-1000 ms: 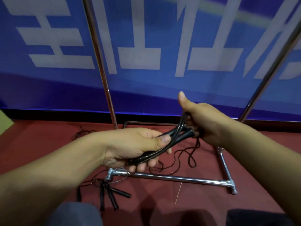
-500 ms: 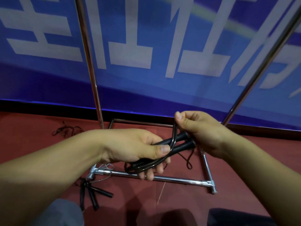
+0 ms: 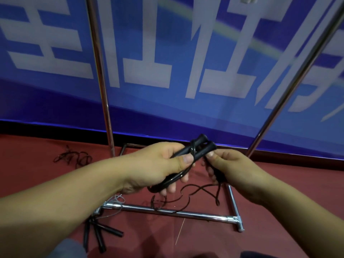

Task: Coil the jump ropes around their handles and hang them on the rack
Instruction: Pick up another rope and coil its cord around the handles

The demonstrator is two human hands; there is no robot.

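— black handles, two of them side by side, sit in the left hand, whose fingers curl under them and whose thumb presses across the top.
— and the rope?
— a thick black loop of the jump rope bends down from the handles and passes under the left fingers. the thin tail runs on into the right hand, which pinches it just beside the handle ends, thumb tip nearly touching them.
— where does the tail go after that?
— it drops from the right hand and lies in loose curls on the red floor, crossing the front bar of the rack.
— the rack stands where?
— just beyond the hands, its chrome base on the floor and two uprights rising in front of a blue banner with white characters.
— anything else down there?
— a bundle of other handles, black, lies by the rack's near left corner, and a dark tangle of cord lies further left near the wall.
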